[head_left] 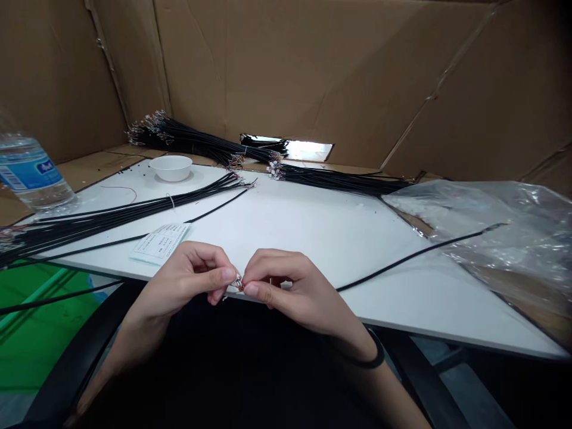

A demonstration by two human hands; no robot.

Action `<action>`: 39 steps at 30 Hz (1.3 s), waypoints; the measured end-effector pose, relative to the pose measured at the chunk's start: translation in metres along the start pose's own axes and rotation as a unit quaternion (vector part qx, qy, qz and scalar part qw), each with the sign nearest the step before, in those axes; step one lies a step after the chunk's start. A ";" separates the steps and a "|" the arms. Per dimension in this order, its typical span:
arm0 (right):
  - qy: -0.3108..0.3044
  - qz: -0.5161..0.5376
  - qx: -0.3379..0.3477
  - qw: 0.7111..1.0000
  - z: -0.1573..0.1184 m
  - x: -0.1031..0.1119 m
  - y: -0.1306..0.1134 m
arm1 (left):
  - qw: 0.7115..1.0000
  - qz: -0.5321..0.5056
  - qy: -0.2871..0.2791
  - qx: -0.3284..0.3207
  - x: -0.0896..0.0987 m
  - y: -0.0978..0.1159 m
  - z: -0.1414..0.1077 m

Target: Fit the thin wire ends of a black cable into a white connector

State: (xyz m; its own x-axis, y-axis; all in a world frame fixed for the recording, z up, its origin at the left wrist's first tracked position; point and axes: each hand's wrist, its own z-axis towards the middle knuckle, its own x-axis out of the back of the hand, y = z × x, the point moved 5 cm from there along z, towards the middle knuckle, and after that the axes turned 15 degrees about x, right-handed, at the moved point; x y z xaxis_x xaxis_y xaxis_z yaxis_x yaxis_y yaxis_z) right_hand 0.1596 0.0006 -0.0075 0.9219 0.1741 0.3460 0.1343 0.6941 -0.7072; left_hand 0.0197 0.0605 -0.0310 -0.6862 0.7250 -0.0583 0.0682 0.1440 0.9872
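My left hand (187, 280) pinches the ends of thin coloured wires (239, 283) between thumb and forefinger, at the table's front edge. Close beside it, my right hand (295, 289) pinches the same wires, with the fingertips of both hands almost touching. A small white piece shows among the wires, too small to make out. From behind my right hand a black cable (402, 260) runs to the right across the white table (313, 220); its join with the wires is hidden by the hand. A printed paper slip (158, 243) lies just beyond my left hand.
Tied black cables (120, 211) lie at the left, with more bundles (201, 140) at the back and another (335, 179) right of them. A white bowl (172, 169), a water bottle (33, 173) and clear plastic (500, 238) sit around the table. Cardboard walls (290, 71) enclose it.
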 end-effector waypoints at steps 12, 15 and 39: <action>0.007 -0.031 0.036 0.999 -0.005 -0.003 0.000 | 0.999 0.034 0.007 0.010 0.002 -0.003 0.000; 0.007 -0.038 0.037 0.999 -0.006 -0.004 0.000 | 0.999 0.041 0.014 0.011 0.001 -0.001 0.000; 0.021 -0.080 0.037 0.996 -0.007 -0.003 -0.002 | 0.998 0.021 0.052 -0.027 0.000 -0.002 -0.002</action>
State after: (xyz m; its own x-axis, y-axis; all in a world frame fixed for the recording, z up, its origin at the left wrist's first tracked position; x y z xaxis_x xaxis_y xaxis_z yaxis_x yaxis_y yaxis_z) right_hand 0.1591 -0.0063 -0.0113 0.9054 0.0302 0.4235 0.2545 0.7599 -0.5982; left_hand 0.0181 0.0594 -0.0331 -0.7556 0.6550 -0.0029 0.0625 0.0765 0.9951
